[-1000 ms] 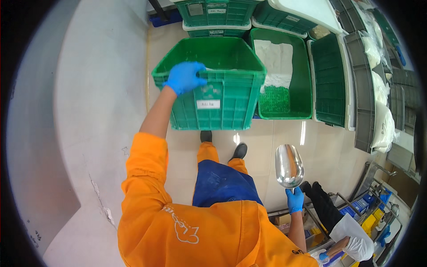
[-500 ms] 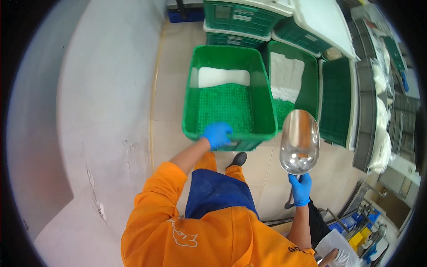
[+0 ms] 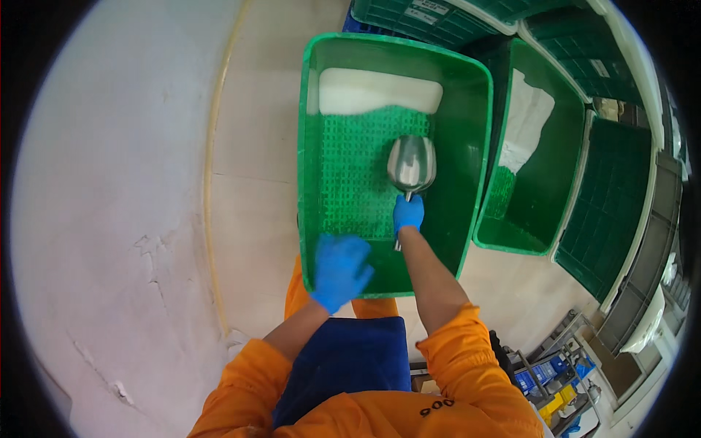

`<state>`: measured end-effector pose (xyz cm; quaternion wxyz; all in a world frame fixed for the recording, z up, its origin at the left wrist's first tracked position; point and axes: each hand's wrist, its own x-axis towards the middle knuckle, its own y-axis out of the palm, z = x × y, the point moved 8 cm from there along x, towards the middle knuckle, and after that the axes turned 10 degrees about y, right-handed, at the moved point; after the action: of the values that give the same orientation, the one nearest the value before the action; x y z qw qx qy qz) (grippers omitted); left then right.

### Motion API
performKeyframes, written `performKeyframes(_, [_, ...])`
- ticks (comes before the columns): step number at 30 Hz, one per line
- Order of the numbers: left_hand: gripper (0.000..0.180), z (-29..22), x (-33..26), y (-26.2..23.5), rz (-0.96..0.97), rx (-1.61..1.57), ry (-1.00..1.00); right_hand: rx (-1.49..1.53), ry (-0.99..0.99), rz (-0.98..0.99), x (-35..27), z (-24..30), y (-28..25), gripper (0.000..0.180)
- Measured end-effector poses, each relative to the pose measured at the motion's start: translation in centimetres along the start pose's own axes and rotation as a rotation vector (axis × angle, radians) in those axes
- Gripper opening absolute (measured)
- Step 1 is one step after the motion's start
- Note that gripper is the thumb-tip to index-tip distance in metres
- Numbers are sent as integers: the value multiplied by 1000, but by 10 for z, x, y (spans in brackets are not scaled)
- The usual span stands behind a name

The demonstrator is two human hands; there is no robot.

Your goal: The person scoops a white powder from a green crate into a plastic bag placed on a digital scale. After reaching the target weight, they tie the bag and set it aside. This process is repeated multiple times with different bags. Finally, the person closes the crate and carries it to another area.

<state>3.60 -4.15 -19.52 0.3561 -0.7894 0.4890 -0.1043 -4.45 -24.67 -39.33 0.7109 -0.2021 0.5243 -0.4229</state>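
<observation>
Inside the green bin [image 3: 473, 146], which has another bin [image 3: 546, 193] close right, our right hand [image 3: 408, 212] holds a scoop [image 3: 411, 164]. At the bin's near rim, we cannot tell if our left hand [image 3: 339, 274] grips.

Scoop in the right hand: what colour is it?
The scoop is shiny silver; it shows best in the head view.

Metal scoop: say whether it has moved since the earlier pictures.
Yes: relative to the right-hand green bin, the metal scoop has moved leftward and forward.
</observation>
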Motion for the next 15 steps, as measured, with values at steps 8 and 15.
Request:
performKeyframes(8, [58,156,-33,-2,-345,-324,-636,-271,-86,-266,142,78,42,24])
performKeyframes(15, [58,156,-34,-5,-274,-278,-630,-410,-374,-240,94,113,66,22])
